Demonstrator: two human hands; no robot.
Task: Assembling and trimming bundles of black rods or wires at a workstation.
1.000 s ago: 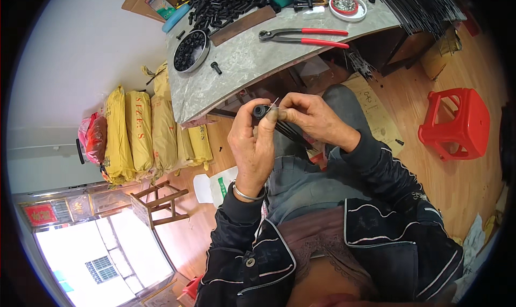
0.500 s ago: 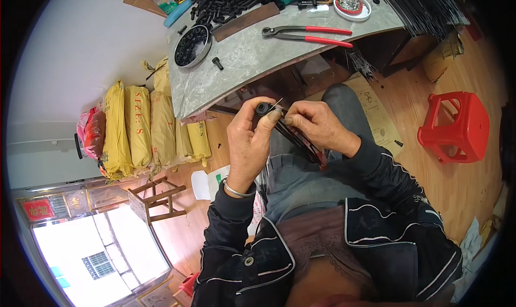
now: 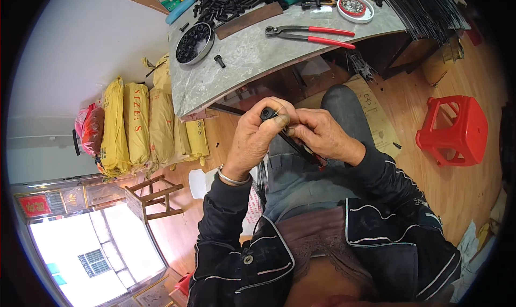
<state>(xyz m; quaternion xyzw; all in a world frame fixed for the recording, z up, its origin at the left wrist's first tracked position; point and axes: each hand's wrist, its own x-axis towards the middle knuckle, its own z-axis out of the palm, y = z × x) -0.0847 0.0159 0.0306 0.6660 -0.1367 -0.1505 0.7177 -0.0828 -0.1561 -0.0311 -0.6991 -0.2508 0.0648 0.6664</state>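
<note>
A black, cylindrical, collar-like fitting (image 3: 267, 113), its round opening facing up, sits between the thumb and curled fingers of the person's left hand (image 3: 252, 137), above the lap and just short of the table's front edge. That hand is folded closely around it. Slender black rods (image 3: 293, 144) slant from below the fingers toward the thighs; whether they join the fitting is hidden. The right hand (image 3: 328, 136) is drawn in against the left, thumb and fingers bent together in a near pinch; whatever lies between its fingertips cannot be made out.

Such small work seems to call for a firm left hold near the opening, with the thumb kept off the hole, while the right does the finer pinching. Resting the hands against each other should steady both, and keeping the rods gathered should avoid twisting.

Beyond, on the grey marbled table (image 3: 242, 59), lie a loose black bolt-shaped piece (image 3: 220, 61), a round dish (image 3: 206, 51) of black parts and red-handled pincers (image 3: 317, 39). Farther back are a brown bar (image 3: 250, 20) and a heap of black pieces (image 3: 231, 3).
</note>
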